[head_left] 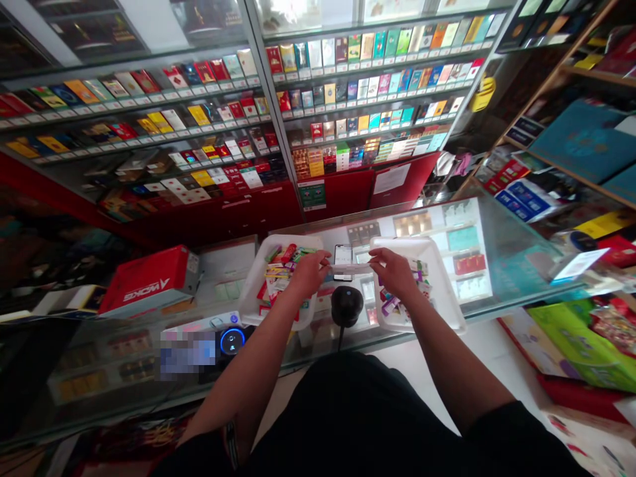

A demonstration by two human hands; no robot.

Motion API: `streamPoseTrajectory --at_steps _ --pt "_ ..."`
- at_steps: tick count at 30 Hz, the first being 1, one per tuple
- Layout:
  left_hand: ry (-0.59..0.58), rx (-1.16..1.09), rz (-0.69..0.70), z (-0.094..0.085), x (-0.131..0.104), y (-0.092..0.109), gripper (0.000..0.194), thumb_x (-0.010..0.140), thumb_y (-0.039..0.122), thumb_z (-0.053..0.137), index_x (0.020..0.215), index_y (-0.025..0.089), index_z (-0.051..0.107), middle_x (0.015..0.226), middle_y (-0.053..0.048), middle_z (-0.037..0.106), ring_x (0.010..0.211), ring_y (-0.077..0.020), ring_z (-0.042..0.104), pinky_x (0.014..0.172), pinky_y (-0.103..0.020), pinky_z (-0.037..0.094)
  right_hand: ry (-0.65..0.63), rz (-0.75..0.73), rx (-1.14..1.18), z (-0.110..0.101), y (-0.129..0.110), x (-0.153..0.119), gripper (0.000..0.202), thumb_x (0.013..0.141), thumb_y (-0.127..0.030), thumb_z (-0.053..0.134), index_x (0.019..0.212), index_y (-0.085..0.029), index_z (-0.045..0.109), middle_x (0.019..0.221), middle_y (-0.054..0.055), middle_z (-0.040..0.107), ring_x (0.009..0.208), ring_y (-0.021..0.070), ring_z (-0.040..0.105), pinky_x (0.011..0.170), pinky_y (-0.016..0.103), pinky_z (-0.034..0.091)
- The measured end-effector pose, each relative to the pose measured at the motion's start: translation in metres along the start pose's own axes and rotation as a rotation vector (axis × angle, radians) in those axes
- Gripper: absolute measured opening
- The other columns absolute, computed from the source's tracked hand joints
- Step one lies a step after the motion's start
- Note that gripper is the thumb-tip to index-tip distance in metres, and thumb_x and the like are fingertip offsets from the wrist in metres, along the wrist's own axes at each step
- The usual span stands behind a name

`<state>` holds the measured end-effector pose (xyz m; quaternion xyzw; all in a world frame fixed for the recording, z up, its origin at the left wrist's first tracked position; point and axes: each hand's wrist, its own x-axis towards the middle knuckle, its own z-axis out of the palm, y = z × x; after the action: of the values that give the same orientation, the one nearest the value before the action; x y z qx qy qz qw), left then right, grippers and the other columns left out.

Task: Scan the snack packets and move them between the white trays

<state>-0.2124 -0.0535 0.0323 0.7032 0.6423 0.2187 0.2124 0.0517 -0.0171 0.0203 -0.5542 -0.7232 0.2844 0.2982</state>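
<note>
Left hand (309, 273) and right hand (395, 271) hold a thin pale strip (350, 269) between them, each grip pinched on one end, above a glass desk (298, 344). A lit phone (342, 255) (partly covered by the strip) lies between two white trays (249, 291) of small colorful packets (279, 278).

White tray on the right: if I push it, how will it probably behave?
The white tray looks wide and low, so it will likely slide rather than tip. Its smooth rim suggests light, fairly stiff plastic. The small packets lie loose, mostly toward its left side, so they may shift when it moves.
</note>
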Motion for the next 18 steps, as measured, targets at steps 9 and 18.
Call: streamPoseTrajectory --at_steps 9,18 --pt "-0.061 0.030 0.014 0.028 0.017 0.000 0.033 0.089 0.018 0.062 0.121 0.017 0.069 0.108 -0.008 0.078 0.102 -0.0225 0.071 0.097 -0.034 0.052 -0.026 0.057 -0.024 0.002 0.029 -0.001 0.029 0.089 -0.024 0.061 0.115 -0.022 0.072 0.100 0.004 0.080 0.096 0.0215 0.073 0.095 0.038 0.052" --pt "-0.106 0.033 0.030 0.036 0.025 -0.007 0.034 0.087 0.016 0.065 0.121 0.017 0.069 0.105 -0.006 0.078 0.100 -0.0226 0.070 0.095 -0.034 0.052 -0.041 0.094 0.041 0.011 0.048 -0.004 0.026 0.088 -0.024 0.062 0.112 -0.022 0.073 0.099 0.004 0.080 0.097 0.0219 0.074 0.094 0.038 0.054"
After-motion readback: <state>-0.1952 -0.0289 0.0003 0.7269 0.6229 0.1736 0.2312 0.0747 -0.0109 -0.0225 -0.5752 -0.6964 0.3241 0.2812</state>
